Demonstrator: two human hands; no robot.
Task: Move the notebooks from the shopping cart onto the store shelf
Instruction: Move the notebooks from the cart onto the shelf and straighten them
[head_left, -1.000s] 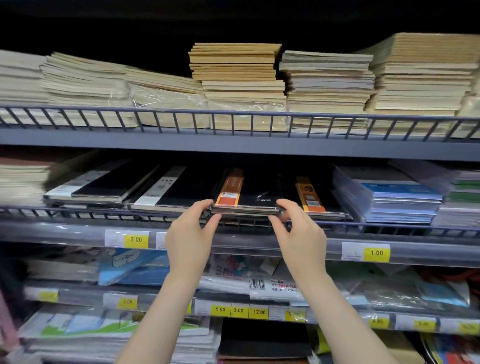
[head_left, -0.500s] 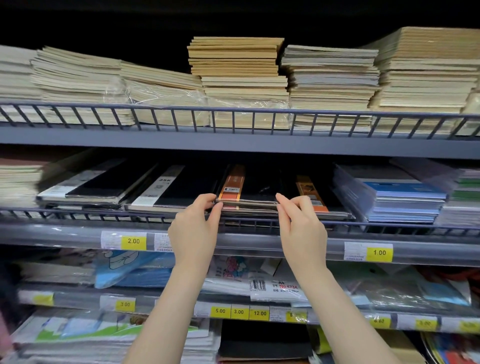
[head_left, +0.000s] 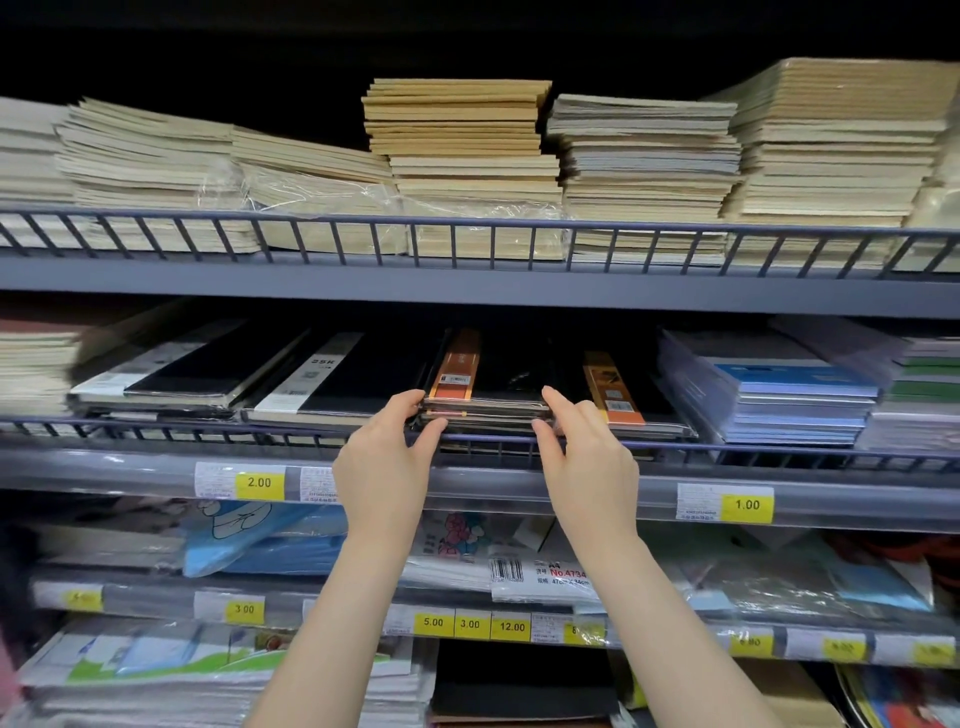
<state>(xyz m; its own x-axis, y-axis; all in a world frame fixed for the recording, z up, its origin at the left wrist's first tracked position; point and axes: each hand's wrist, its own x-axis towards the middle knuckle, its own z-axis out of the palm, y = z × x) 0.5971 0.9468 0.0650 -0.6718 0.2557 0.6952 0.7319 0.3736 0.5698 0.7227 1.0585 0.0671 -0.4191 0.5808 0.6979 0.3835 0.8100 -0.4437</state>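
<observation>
Both hands on black notebook stack (head_left: 485, 402), middle shelf (head_left: 519, 486), between black pile with white spine band (head_left: 332, 382) and orange-banded pile (head_left: 615, 400). My left hand (head_left: 387, 467) pinches stack's left front corner, thumb under, fingers on top; my right hand (head_left: 587, 465) pinches right front corner same way. Since a second ago stack slid deeper, sits lower behind wire rail (head_left: 483, 441); grips closed tighter at corners. Judgement: placement nearly done, squaring edges, release next. Cart not in view.

The grey middle shelf (head_left: 467, 299) with a wire rail carries flat stacks: black notebooks (head_left: 488, 400) at centre, blue-covered pads (head_left: 789, 400) to the right.
</observation>
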